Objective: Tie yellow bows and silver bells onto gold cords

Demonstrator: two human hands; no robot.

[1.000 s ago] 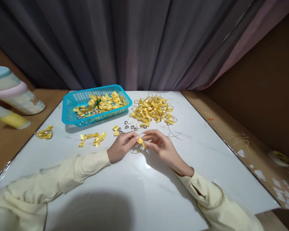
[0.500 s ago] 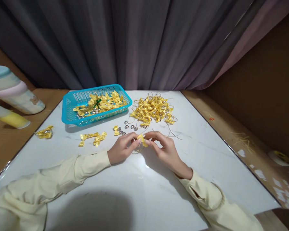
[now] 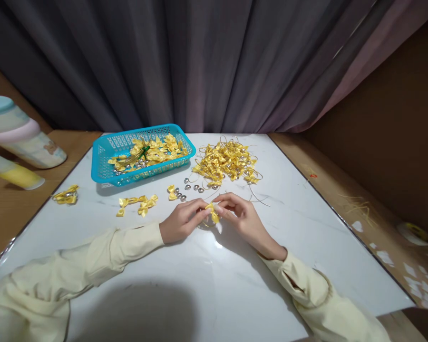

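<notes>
Between my two hands is a yellow ribbon bow (image 3: 214, 216), held just above the white table. My left hand (image 3: 183, 219) pinches its left side with thumb and fingertips. My right hand (image 3: 237, 213) grips the upper right part, and its fingers hide some of the ribbon. A thin gold cord (image 3: 207, 225) loops out below the bow. Just beyond my hands lie several small silver bells (image 3: 188, 187) and a loose yellow bow (image 3: 171, 192). More yellow bows (image 3: 147, 205) rest to the left of my left hand.
A blue plastic basket (image 3: 100, 166) with bows and silver pieces stands at the back left. Beside it is a heap of corded yellow bows (image 3: 228, 161). A tumbler (image 3: 32, 142) stands far left. Paper scraps (image 3: 385, 258) and a tape roll (image 3: 414, 234) lie right of the white tabletop (image 3: 157, 285).
The bow has turned and shifted slightly down and right between my fingers. My right fingers have changed their hold a little, and a small whitish bit now shows below the bow.
</notes>
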